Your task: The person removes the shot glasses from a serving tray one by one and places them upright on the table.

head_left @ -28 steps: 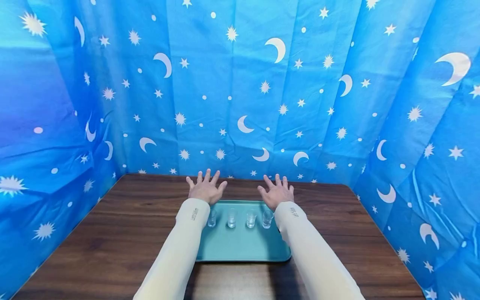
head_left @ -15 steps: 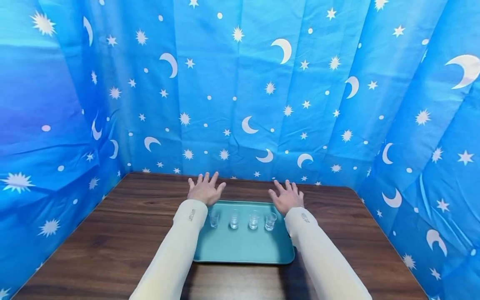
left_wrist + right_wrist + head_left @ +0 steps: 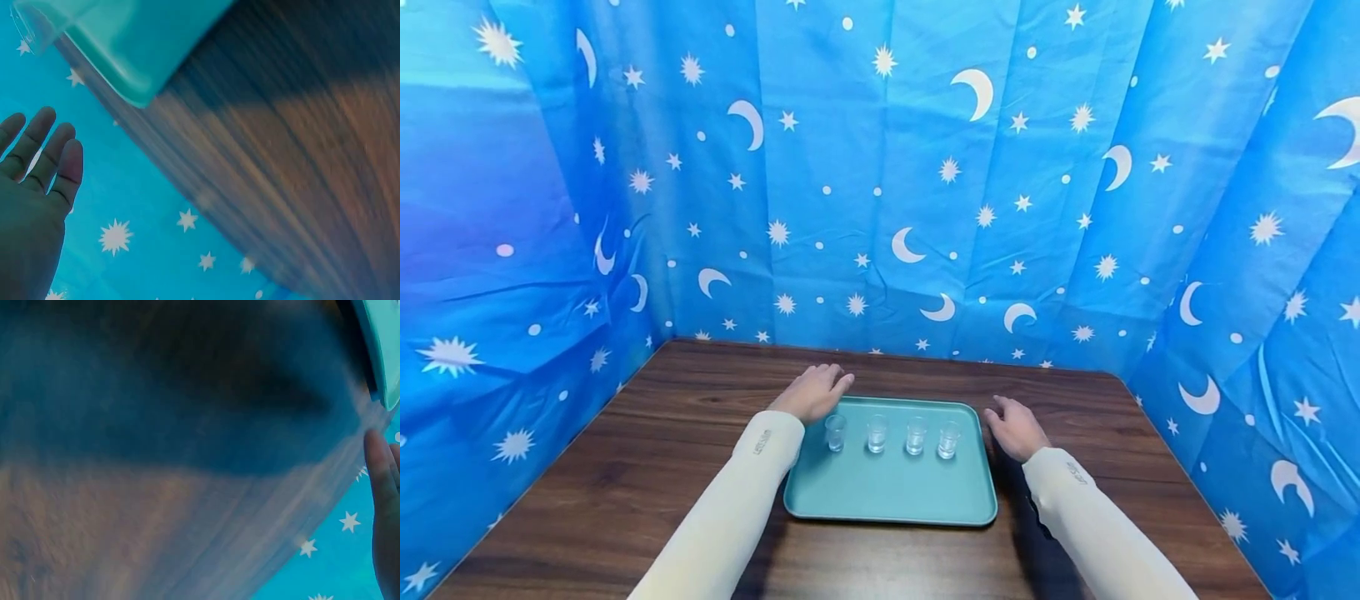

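A teal tray (image 3: 891, 492) lies on the wooden table, bearing a row of small clear shot glasses: a leftmost glass (image 3: 835, 434), two middle glasses, and a rightmost glass (image 3: 948, 440). My left hand (image 3: 811, 393) hovers by the tray's back left corner, near the leftmost glass, holding nothing. In the left wrist view its fingers (image 3: 45, 153) are extended and slightly spread, apart from the tray corner (image 3: 140, 94). Just right of the tray's right edge is my right hand (image 3: 1017, 428), with nothing in it. Only part of that hand (image 3: 384, 506) appears in the right wrist view, its fingers fairly straight.
The brown table (image 3: 610, 467) extends on both sides of the tray. Blue cloth (image 3: 880, 167) with white moons and stars hangs behind the table and along both sides. The glasses stand upright, spaced along the tray's back half.
My right hand has moved right and nearer to me, from over the tray's back right corner to beside it. The left hand has lowered slightly, its fingers less spread. The view has shifted a little.
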`<state>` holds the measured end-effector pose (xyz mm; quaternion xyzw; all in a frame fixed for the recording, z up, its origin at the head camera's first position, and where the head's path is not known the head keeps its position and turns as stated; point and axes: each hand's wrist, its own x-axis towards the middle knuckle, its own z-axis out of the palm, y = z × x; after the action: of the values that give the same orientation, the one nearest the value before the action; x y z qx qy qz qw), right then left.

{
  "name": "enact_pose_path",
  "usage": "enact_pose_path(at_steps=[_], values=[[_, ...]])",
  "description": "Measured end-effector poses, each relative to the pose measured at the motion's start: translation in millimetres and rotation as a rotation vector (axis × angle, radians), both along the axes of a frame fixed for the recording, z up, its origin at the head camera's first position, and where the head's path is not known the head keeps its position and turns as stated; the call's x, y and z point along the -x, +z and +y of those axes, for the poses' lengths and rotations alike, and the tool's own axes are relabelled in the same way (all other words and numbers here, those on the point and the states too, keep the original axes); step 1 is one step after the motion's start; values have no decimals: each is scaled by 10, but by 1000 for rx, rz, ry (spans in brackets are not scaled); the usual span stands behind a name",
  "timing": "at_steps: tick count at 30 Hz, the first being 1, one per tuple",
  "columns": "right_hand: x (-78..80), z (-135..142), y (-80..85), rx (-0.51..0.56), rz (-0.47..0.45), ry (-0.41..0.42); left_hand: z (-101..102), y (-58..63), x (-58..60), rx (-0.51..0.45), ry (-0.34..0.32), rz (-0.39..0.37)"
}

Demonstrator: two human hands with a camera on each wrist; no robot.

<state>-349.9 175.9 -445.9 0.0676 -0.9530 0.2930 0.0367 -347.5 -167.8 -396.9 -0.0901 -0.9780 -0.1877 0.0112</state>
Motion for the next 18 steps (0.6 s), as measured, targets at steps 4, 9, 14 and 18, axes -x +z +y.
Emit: enact_pose_path(at_steps=[4, 9, 14, 18], values=[[-60, 33, -54, 81, -90, 27, 14, -56, -20, -35, -69, 41], [-126, 29, -91, 160, -152, 81, -12, -162, -87, -78, -113, 65], [-172, 40, -150, 149, -127, 102, -56, -257, -169, -157, -120, 73], [-215, 65, -178, 161, -119, 138, -106, -295, -266, -199, -139, 69]])
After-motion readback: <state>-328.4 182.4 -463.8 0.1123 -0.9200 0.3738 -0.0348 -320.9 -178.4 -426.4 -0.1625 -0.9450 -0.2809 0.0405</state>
